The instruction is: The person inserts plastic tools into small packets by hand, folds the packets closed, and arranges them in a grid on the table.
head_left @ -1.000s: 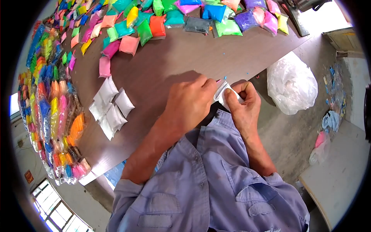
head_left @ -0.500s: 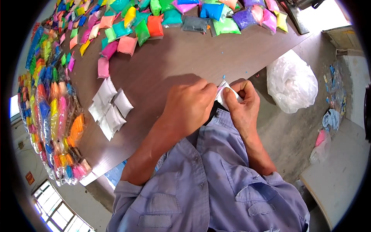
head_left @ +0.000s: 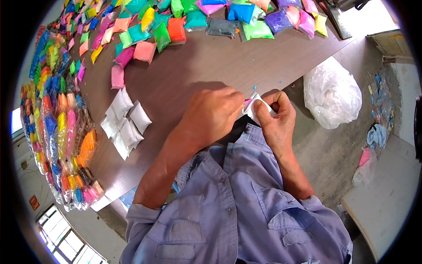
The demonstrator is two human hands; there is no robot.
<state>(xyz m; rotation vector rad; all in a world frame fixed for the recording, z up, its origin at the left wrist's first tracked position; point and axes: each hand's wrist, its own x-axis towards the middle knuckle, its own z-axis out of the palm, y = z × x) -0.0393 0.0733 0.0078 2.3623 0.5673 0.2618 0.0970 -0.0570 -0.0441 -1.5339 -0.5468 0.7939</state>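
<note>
My right hand (head_left: 281,112) pinches a small white packet (head_left: 256,104) between thumb and fingers, above the front edge of the table. Close beside it on the left, my left hand (head_left: 215,112) is closed, its fingertips at the packet's left corner. A thin pink bit (head_left: 247,100) shows between those fingertips and the packet. Whatever the left fingers pinch is mostly hidden behind the hand. Several similar white packets (head_left: 125,125) lie in a loose group on the table, left of my left arm.
Many small colored packets (head_left: 145,52) cover the far side of the table (head_left: 176,79). Clear bags of colored packets (head_left: 66,132) are piled along the left. A white plastic bag (head_left: 332,92) is at the right, past the table edge. Tiny blue crumbs (head_left: 254,87) lie near my hands.
My left hand has drawn slightly left, away from the white packet, and the pink bit now shows more. My right hand stays in place with the packet.
</note>
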